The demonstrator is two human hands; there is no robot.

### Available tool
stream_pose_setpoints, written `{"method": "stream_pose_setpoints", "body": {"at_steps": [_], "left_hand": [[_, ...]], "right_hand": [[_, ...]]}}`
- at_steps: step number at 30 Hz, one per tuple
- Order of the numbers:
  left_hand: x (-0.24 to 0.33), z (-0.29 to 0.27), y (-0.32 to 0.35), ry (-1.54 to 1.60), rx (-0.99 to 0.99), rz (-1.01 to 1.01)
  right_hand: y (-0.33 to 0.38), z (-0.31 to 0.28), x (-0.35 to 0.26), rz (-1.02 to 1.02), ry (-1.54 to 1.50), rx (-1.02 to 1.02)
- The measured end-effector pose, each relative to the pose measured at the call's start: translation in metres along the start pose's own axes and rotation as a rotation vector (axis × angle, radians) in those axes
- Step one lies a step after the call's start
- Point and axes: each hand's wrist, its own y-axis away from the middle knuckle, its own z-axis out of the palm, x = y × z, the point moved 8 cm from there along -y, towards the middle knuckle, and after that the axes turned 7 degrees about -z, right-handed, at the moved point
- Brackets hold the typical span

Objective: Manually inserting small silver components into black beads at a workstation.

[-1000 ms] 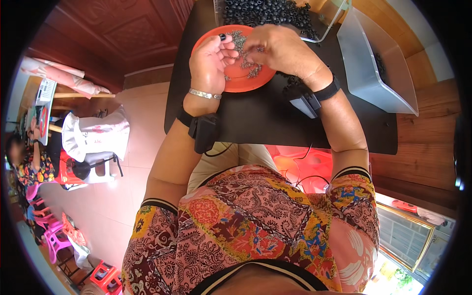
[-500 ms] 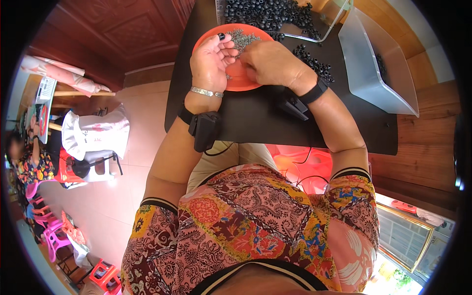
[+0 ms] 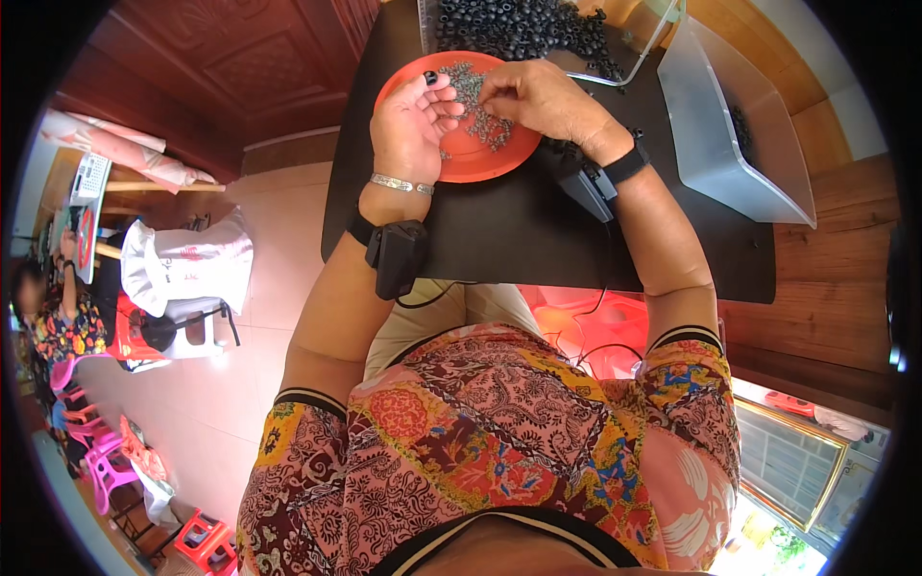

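My left hand [image 3: 408, 125] is turned palm up over the left side of an orange-red plate [image 3: 466, 171]. Its thumb and forefinger grip a small black ring-like part [image 3: 430, 78], and the other fingers curl loosely. Above the plate's right side, my right hand [image 3: 543, 101] is closed, thumb against fingertips. Whatever it pinches is too small to make out. Between the hands, many tiny grey metal-looking pieces [image 3: 495, 132] lie scattered on the plate.
Behind the plate, a clear tray holds a heap of black ring-like parts [image 3: 519, 29]. A translucent bin [image 3: 696, 134] stands tilted at the right of the dark table [image 3: 499, 240]. A white sack [image 3: 187, 259] sits to the left, and another person [image 3: 67, 317] is at far left.
My right hand has risen slightly out of the grey pieces and moved right, uncovering more of them. The left hand stays nearly still with the black part.
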Motion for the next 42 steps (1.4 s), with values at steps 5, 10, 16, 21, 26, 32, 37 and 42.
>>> {"method": "stream_pose_setpoints", "body": {"at_steps": [5,10,16,21,26,32,37,42], "left_hand": [[0.002,0.002,0.003,0.009,0.005,0.012],[0.003,0.001,0.003,0.021,0.003,0.011],[0.003,0.003,0.003,0.023,0.0,0.009],[0.002,0.001,0.002,0.021,-0.003,0.011],[-0.001,0.002,0.0,0.027,-0.034,-0.004],[-0.016,0.019,0.002,0.005,-0.225,-0.113],[-0.018,0.029,0.007,-0.041,-0.297,-0.134],[-0.018,0.029,0.007,-0.03,-0.325,-0.135]], "right_hand": [[-0.002,0.01,-0.018,-0.123,0.108,0.025],[-0.001,0.024,-0.03,-0.168,0.31,-0.027],[-0.001,0.035,-0.025,-0.193,0.357,-0.038],[-0.001,0.031,-0.029,-0.195,0.355,-0.042],[-0.002,0.002,-0.003,0.111,-0.048,0.108],[0.0,-0.005,0.02,0.268,-0.748,0.224],[-0.002,-0.009,-0.001,0.185,-0.812,0.273],[-0.004,-0.003,-0.007,0.114,-0.775,0.266]]}}
